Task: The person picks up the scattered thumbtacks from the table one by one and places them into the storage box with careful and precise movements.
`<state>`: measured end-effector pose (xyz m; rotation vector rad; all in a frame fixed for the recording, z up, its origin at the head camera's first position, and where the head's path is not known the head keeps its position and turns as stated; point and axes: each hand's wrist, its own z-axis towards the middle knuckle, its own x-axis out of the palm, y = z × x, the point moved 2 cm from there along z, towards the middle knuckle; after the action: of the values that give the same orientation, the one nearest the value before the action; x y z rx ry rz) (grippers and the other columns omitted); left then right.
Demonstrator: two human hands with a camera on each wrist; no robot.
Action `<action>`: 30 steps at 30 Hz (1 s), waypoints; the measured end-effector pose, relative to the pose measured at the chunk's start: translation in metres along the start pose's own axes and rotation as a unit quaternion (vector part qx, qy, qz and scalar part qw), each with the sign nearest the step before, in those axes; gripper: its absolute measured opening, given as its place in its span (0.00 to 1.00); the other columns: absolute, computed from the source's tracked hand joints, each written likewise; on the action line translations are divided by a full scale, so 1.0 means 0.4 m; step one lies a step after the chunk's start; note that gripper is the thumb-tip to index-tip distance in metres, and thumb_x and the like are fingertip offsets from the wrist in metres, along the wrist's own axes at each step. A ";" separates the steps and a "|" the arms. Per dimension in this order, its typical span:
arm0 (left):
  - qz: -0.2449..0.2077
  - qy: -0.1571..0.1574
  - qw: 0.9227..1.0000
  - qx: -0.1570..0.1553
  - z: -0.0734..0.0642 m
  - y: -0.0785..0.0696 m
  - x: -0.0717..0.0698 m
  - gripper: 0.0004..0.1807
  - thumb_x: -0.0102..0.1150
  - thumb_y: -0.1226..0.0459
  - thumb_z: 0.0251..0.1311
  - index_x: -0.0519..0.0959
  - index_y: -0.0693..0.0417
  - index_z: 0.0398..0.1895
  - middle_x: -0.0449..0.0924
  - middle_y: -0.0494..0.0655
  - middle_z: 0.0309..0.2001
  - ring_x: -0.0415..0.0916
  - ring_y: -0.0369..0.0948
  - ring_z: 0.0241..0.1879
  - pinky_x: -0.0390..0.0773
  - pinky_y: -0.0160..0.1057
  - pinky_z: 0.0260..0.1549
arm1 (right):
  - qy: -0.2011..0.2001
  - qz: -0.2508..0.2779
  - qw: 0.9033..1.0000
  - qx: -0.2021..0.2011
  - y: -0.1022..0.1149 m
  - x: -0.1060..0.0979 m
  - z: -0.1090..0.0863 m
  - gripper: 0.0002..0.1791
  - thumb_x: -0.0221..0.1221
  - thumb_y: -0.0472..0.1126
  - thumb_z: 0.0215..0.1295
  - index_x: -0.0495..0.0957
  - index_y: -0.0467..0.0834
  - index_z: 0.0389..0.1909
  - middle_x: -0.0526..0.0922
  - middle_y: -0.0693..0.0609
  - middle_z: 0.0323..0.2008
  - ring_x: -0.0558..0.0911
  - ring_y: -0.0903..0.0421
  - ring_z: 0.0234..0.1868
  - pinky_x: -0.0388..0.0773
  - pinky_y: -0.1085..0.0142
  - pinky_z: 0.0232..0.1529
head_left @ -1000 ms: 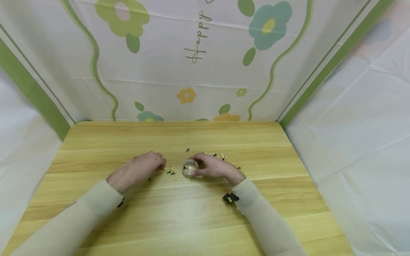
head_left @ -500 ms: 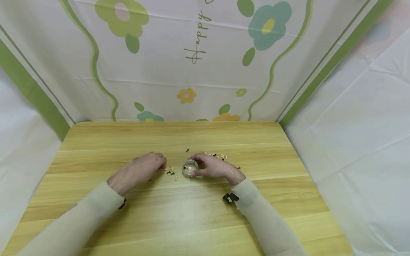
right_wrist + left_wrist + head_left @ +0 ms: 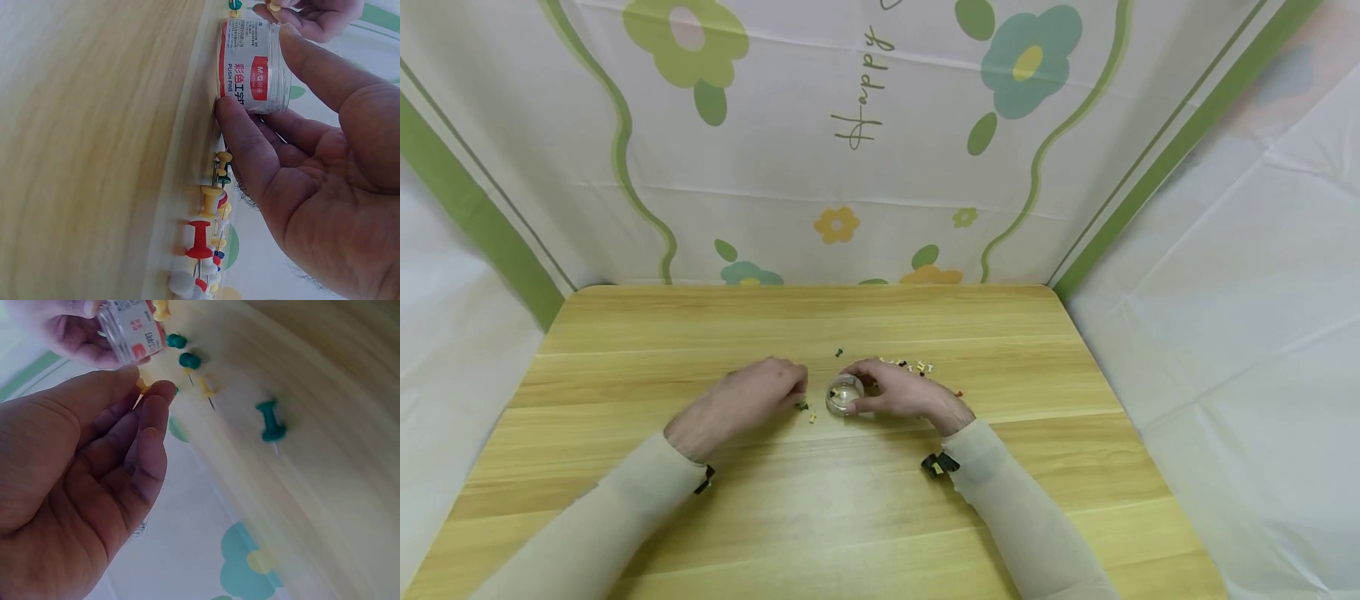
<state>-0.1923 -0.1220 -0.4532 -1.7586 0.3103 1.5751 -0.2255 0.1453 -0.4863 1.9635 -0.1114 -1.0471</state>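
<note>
My right hand (image 3: 901,390) grips a small clear push-pin jar (image 3: 253,65) with a red and white label, thumb on one side and fingers on the other. The jar stands upright on the table, and a few pins show inside it in the head view. To its left, my left hand (image 3: 748,398) pinches a yellow push pin (image 3: 144,386) between thumb and fingertip, just above the tabletop. Beneath and beside that hand lie green push pins (image 3: 189,360) and yellow ones. Part of this group is hidden by the hand in the head view.
Behind the right hand, several mixed push pins (image 3: 921,366) lie scattered, among them a red push pin (image 3: 200,239). One green push pin (image 3: 839,352) lies apart, beyond the jar. A printed curtain (image 3: 790,167) hangs along the far edge of the wooden table (image 3: 842,517).
My left hand has moved right, toward the jar, and now covers some of the pins that showed before. My right hand and the jar have stayed in place.
</note>
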 end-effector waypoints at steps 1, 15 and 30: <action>-0.006 0.000 1.000 -0.002 0.002 -0.002 0.002 0.09 0.67 0.71 0.82 0.84 0.51 0.40 0.86 0.39 0.35 0.78 0.33 0.35 0.84 0.36 0.38 | 0.000 0.000 1.000 -0.001 0.000 0.000 0.000 0.33 0.73 0.48 0.84 0.78 0.40 0.81 0.85 0.44 0.74 0.83 0.46 0.76 0.78 0.45 0.86; -0.027 -0.025 0.999 0.008 0.031 -0.037 0.008 0.04 0.70 0.69 0.83 0.87 0.52 0.45 0.88 0.41 0.39 0.79 0.32 0.38 0.87 0.36 0.41 | 0.001 -0.001 1.000 -0.005 0.001 -0.002 0.000 0.33 0.74 0.46 0.84 0.78 0.39 0.81 0.85 0.43 0.75 0.83 0.46 0.77 0.77 0.46 0.86; -0.033 -0.038 0.999 0.017 0.060 -0.070 0.019 0.06 0.73 0.72 0.79 0.92 0.55 0.52 0.95 0.47 0.49 0.92 0.44 0.51 0.94 0.48 0.58 | 0.004 0.010 1.000 -0.002 0.004 -0.005 -0.001 0.33 0.74 0.45 0.83 0.77 0.40 0.82 0.84 0.42 0.78 0.82 0.44 0.80 0.75 0.44 0.88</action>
<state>-0.1912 -0.0846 -0.4496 -1.6627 0.2390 1.5767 -0.2259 0.1455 -0.4836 1.9580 -0.1235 -1.0268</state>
